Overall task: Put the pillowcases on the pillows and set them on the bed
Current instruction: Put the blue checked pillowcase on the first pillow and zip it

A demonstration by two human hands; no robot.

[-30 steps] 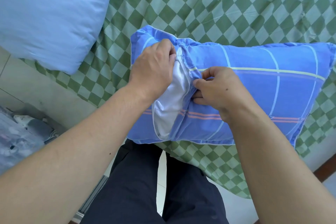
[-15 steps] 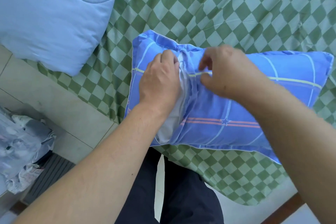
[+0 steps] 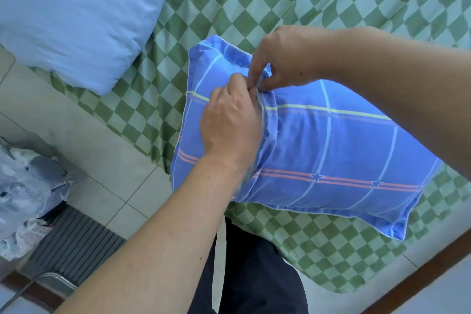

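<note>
Showing: a downward view from a head camera of a person working on a pillow at the near edge of a bed.
Pillow: a plump pillow in a blue pillowcase point(image 3: 331, 150) with pale, yellow and pink stripes and small stars; it lies on the bed, slanting from centre towards the near right.
Opening: a seam runs down the pillowcase near its left end, and a sliver of white inner pillow point(image 3: 261, 120) shows along it.
Left hand point(image 3: 229, 125): lies palm down on the left end of the pillowcase, fingers curled against the far end of the seam; whether it pinches the cloth cannot be told.
Right hand point(image 3: 285, 58): reaches in from the right, thumb and forefinger closed in a pinch on the pillowcase edge at the far end of the seam, touching the left hand's fingertips.
Bed: covered by a green and pale checked sheet point(image 3: 318, 0), which hangs over the near edge.
Far left: a light blue quilted duvet point(image 3: 74, 10) lies on the sheet, well apart from the pillow.
Floor: pale tiles point(image 3: 102, 150) on the left, with a grey-and-white patterned bundle of cloth point(image 3: 23, 186) at the left edge.
Near centre: the person's dark trousers point(image 3: 249, 275).
</note>
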